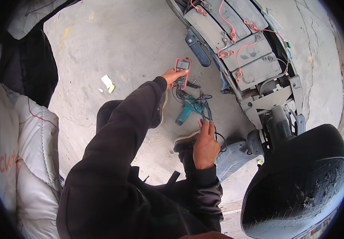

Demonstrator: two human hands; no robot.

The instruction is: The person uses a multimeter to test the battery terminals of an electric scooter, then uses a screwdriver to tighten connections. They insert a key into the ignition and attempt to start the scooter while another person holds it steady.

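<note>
A red-cased multimeter (182,65) is held out over the concrete floor in my left hand (172,77), its fingers closed around the lower part of it. My right hand (205,145) grips the test probes (201,123), with black leads looping around them toward the meter. A teal cordless power tool (186,109) lies on the floor between my hands, beside some small dark items. To the right, a scooter's open battery bay holds several grey batteries (251,59) joined by red wires with red ring terminals (233,35).
The scooter's black seat or cover (295,183) fills the lower right, above a grey footboard (231,161). A quilted silver cover (34,159) and black fabric (32,67) line the left. My shoe (183,141) is near my right hand. Small litter (107,81) lies on the concrete (112,40).
</note>
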